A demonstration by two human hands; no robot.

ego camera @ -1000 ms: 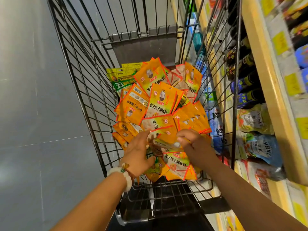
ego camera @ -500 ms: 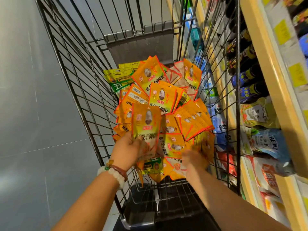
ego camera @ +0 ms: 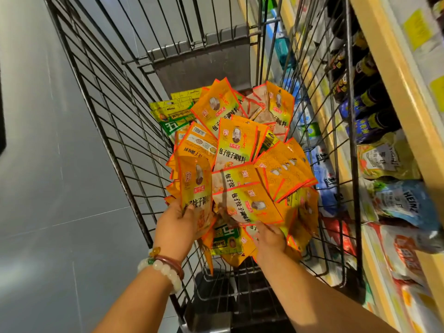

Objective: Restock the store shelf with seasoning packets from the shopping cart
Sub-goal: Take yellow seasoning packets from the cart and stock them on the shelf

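Left hand (ego camera: 176, 224) at 7 o'clock gripping an upright orange packet (ego camera: 195, 188), right hand (ego camera: 270, 239) at 5 o'clock pinching a flat packet (ego camera: 247, 203), wire cart (ego camera: 103, 111)

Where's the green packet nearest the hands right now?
Head view: the green packet lies low in the cart, half-buried under orange packets, between the left hand and right hand.

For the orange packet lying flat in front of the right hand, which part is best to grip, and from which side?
Probably its near edge, from the person's side. The orange packet lies flat on the pile with that edge free beside the right hand; other packets overlap its far edge. The left hand already holds an upright packet.
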